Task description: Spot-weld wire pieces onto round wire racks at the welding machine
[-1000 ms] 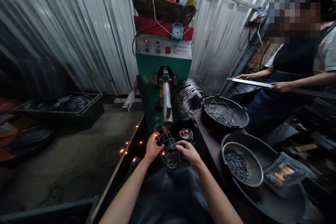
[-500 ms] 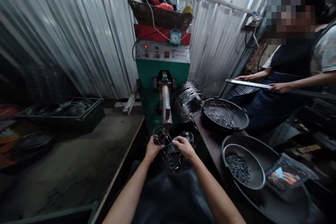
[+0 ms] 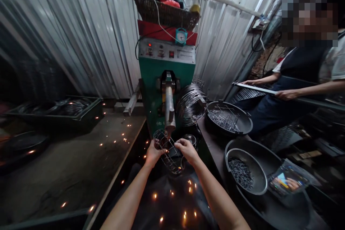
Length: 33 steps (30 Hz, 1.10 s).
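A wire basket (image 3: 169,158) is tilted under the spot welder's electrode (image 3: 169,129), which points down from the green machine (image 3: 151,90). My left hand (image 3: 155,153) is closed on the basket's left side, thumb across the wires. With thumb and fingers pinched, my right hand (image 3: 187,150) holds a thin metal wire at the basket's right side, close to the electrode tip; whether this wire is separate from the basket I cannot tell. Bright sparks (image 3: 179,168) show at the basket's near end, over my dark apron (image 3: 172,205) and to the left.
On the right stand a pan (image 3: 229,131) of wire parts and a bowl (image 3: 265,183) of small metal pieces, inside a larger basin (image 3: 272,206). Wire rings (image 3: 191,102) hang beside the machine. A co-worker (image 3: 304,64) holds a flat bar (image 3: 256,88). A green crate (image 3: 88,109) lies left.
Sparks have appeared and scatter over the apron and the floor to the left. Both hands keep their grip, with the basket at the electrode. The view has shifted slightly.
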### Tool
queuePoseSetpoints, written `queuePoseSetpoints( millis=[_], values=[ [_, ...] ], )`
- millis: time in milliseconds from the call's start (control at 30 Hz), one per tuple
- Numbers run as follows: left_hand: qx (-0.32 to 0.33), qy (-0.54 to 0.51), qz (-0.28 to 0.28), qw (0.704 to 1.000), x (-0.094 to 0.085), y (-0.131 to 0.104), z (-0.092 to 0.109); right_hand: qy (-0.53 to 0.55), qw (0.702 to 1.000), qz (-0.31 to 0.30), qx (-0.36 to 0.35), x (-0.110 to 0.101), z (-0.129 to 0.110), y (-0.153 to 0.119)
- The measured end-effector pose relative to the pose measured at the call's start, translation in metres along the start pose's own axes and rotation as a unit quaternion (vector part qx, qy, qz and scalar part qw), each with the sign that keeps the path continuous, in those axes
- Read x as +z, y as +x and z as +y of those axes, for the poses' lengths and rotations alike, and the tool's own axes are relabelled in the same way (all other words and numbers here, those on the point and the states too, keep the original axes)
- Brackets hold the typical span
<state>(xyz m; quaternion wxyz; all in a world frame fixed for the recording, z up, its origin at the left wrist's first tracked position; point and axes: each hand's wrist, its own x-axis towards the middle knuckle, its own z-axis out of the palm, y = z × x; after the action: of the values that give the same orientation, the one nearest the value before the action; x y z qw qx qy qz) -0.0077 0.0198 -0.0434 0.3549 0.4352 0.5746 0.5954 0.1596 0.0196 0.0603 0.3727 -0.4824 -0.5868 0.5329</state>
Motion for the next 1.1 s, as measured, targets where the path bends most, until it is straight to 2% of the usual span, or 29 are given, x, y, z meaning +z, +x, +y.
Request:
queuePoseSetpoints(
  millis=[200, 400, 500, 700, 833, 933, 1033, 1100],
  values=[
    [-0.043, -0.031, -0.045, 0.998, 0.0, 0.0, 0.002, 0.011, 1.0, -0.006, 0.018, 0.001, -0.004, -0.001],
    [-0.051, -0.029, -0.046, 0.997, -0.001, -0.011, 0.007, 0.048, 0.995, -0.061, 0.065, -0.022, 0.005, -0.032],
    [-0.063, -0.022, -0.045, 0.997, -0.002, -0.013, 0.007, 0.039, 0.994, -0.081, 0.061, -0.027, 0.015, -0.037],
    [-0.075, -0.064, -0.057, 0.993, 0.001, -0.013, 0.006, 0.051, 0.996, -0.07, 0.023, -0.018, 0.015, -0.027],
    [-0.073, -0.072, -0.037, 0.994, 0.003, -0.016, 0.004, 0.059, 0.995, -0.066, 0.035, -0.017, 0.014, -0.028],
    [-0.072, -0.074, -0.019, 0.994, 0.003, -0.015, 0.001, 0.069, 0.996, -0.04, 0.038, -0.017, 0.018, -0.027],
    [-0.078, -0.085, -0.004, 0.993, 0.003, -0.009, -0.003, 0.06, 0.998, -0.005, 0.03, -0.014, 0.02, -0.018],
    [-0.086, -0.104, 0.001, 0.991, 0.004, -0.005, -0.006, 0.061, 0.998, -0.003, 0.031, -0.01, 0.018, -0.01]
  ],
)
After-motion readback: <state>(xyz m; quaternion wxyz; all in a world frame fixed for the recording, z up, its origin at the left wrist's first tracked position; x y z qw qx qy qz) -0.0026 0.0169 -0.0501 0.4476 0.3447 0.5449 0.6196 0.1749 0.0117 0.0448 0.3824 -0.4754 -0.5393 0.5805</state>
